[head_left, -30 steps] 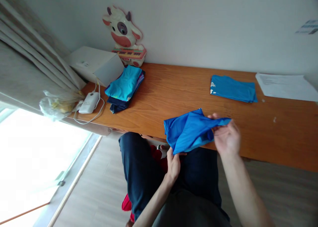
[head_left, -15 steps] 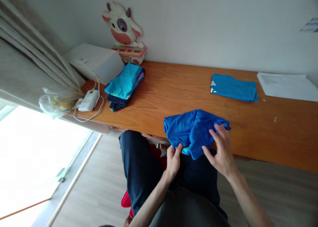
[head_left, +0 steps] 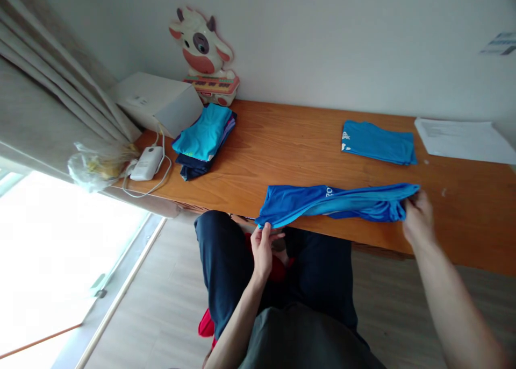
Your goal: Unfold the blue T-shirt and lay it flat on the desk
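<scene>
Between the two hands a blue shirt (head_left: 334, 205) hangs stretched into a long, narrow band along the near edge of the wooden desk (head_left: 282, 148), partly resting on the wood. At its left end the left hand (head_left: 263, 246) pinches a corner between thumb and fingers, just off the desk edge and above the lap. At its right end the right hand (head_left: 419, 221) has its fingers closed on the bunched cloth, though the exact fingertip contact is hidden behind the fabric.

This cloth looks thin, light and slick (a sports-jersey kind of knit, judging by the sheen and the white lettering), so it probably sags and slips wherever it is not held taut; corners, hems and seams seem the surest places to grip.

Both arms reach forward from the seated body, the left bent and close in, the right extended farther out and to the right, wrists roughly level with the desk top.

Farther back on the right lies a folded blue shirt (head_left: 379, 142), with white papers (head_left: 463, 140) beyond it. On the far left sit a stack of folded clothes (head_left: 203, 140), a white box (head_left: 155, 103), a cow-shaped toy keyboard (head_left: 205, 57), a white charger (head_left: 147, 163) and a plastic bag (head_left: 94, 167) by the curtain (head_left: 44, 100).
</scene>
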{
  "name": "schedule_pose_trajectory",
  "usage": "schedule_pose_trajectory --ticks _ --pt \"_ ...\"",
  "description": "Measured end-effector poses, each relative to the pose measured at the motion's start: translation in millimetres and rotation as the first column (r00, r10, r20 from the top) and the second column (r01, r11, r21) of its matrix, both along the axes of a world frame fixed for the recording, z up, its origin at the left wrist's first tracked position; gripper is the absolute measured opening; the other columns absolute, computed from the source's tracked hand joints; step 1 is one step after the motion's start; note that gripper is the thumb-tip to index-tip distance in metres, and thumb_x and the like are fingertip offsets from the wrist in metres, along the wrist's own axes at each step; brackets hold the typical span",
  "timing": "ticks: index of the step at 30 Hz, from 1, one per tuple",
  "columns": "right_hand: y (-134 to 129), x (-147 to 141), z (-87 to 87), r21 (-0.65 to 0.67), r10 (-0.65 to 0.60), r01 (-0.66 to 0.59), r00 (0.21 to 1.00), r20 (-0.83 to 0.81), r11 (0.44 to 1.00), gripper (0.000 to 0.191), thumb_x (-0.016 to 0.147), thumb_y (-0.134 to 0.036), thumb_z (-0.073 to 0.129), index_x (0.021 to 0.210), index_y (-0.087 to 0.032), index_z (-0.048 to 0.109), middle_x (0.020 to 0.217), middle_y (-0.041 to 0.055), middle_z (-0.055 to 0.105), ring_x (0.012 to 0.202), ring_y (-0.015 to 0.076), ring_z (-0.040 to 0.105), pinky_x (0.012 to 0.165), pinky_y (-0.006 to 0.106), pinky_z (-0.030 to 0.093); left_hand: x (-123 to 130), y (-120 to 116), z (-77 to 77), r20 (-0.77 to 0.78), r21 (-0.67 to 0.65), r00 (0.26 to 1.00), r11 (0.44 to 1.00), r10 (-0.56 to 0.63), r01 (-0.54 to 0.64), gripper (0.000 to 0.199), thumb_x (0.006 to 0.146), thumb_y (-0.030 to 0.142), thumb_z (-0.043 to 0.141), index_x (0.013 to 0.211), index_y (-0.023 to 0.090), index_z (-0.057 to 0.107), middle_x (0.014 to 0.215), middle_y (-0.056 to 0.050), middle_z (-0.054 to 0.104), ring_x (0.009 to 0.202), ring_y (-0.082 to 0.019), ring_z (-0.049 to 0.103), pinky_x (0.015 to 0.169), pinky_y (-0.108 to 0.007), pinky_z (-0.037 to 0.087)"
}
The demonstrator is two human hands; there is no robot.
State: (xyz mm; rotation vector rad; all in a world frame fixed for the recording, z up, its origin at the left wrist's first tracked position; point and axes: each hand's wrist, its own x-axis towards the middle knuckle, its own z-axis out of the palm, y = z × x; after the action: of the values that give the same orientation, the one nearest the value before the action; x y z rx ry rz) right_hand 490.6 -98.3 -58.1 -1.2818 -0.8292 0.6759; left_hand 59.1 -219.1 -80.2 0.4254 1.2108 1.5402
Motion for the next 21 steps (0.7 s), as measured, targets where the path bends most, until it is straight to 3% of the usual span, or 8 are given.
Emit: schedule_pose_trajectory --ticks 4,6,9,13,15,18,20,21 --pt "-25.3 -6.6 14.7 0.062 -0.106 0.09 0.93 0.351 0.994 0.052 0.093 -0.025 0.086 0.144 -0.031 0.075 0.147 0.0123 0.078 0.124 0.0271 0.077 0.112 0.045 0.059 -12.6 -6.3 -1.1 -0.076 -0.049 0.994 0.996 -0.08 0.076 0.059 0.093 0.075 0.088 0.096 0.017 0.078 0.094 -0.011 0.087 0.084 -0.027 0.088 0.077 -0.035 0.071" --pt "-47.1 -30.8 22.8 0.06 0.017 -0.057 0.848 0.529 0.997 0.057 0.098 -0.04 0.084 0.152 -0.029 0.073 0.157 0.0134 0.073 0.139 0.034 0.071 0.125 0.059 0.053 -16.4 -9.5 1.5 -0.133 -0.054 0.986 0.994 -0.099 0.093 0.061 0.09 0.077 0.09 0.092 0.017 0.08 0.092 -0.011 0.087 0.079 -0.026 0.086 0.077 -0.037 0.071" --pt "-64.9 -71.5 32.5 -0.063 0.276 -0.344 0.618 0.736 0.937 0.058 0.099 -0.044 0.085 0.155 -0.031 0.075 0.165 0.0105 0.07 0.158 0.0387 0.06 0.14 0.069 0.038 -21.4 -9.8 11.4 -0.204 -0.036 0.971 0.993 -0.122 0.117 0.06 0.089 0.076 0.091 0.09 0.017 0.082 0.089 -0.01 0.087 0.079 -0.027 0.085 0.078 -0.038 0.07" --pt "-51.1 -116.6 38.3 -0.242 0.467 -0.519 0.361 0.807 0.82 0.065 0.097 -0.043 0.088 0.159 -0.036 0.071 0.172 0.0067 0.065 0.171 0.041 0.046 0.145 0.076 0.023 -34.2 11.3 35.8 -0.322 0.015 0.919 0.969 -0.229 0.246 0.055 0.091 0.073 0.089 0.082 0.019 0.084 0.082 -0.007 0.084 0.077 -0.026 0.079 0.076 -0.037 0.065" --pt "-35.8 -136.7 40.4 -0.286 0.505 -0.562 0.283 0.816 0.776 0.063 0.099 -0.04 0.086 0.16 -0.035 0.07 0.167 0.0078 0.069 0.168 0.0414 0.051 0.144 0.08 0.02 -44.2 33.9 52.8 -0.423 0.08 0.864 0.939 -0.272 0.335 0.052 0.092 0.07 0.09 0.078 0.021 0.084 0.08 -0.005 0.082 0.079 -0.025 0.075 0.078 -0.036 0.064" --pt "-14.6 -162.8 49.8 -0.303 0.564 -0.615 0.288 0.774 0.728 0.036 0.102 -0.034 0.081 0.137 -0.032 0.083 0.134 0.0087 0.085 0.138 0.039 0.074 0.138 0.076 0.034 -59.5 73.6 84.2 -0.538 0.219 0.804 0.879 -0.253 0.423 0.048 0.097 0.066 0.086 0.078 0.022 0.084 0.086 -0.005 0.08 0.087 -0.025 0.073 0.087 -0.039 0.063" --pt "-7.1 -173.9 62.5 -0.302 0.661 -0.665 0.386 0.643 0.683 0.015 0.104 -0.04 0.08 0.111 -0.029 0.088 0.109 0.007 0.087 0.11 0.0341 0.08 0.119 0.063 0.056 -67.8 96.1 107.0 -0.531 0.3 0.82 0.857 -0.215 0.419 0.048 0.099 0.063 0.085 0.077 0.021 0.081 0.091 -0.006 0.078 0.091 -0.025 0.073 0.091 -0.042 0.063" --pt "-5.8 -176.7 70.4 -0.29 0.72 -0.702 0.446 0.532 0.65 0.02 0.104 -0.046 0.081 0.101 -0.027 0.087 0.1 0.0058 0.085 0.097 0.0307 0.079 0.104 0.054 0.063 -71.0 104.8 117.8 -0.499 0.329 0.845 0.861 -0.191 0.389 0.048 0.1 0.061 0.084 0.076 0.02 0.079 0.091 -0.006 0.076 0.09 -0.024 0.074 0.091 -0.044 0.064"
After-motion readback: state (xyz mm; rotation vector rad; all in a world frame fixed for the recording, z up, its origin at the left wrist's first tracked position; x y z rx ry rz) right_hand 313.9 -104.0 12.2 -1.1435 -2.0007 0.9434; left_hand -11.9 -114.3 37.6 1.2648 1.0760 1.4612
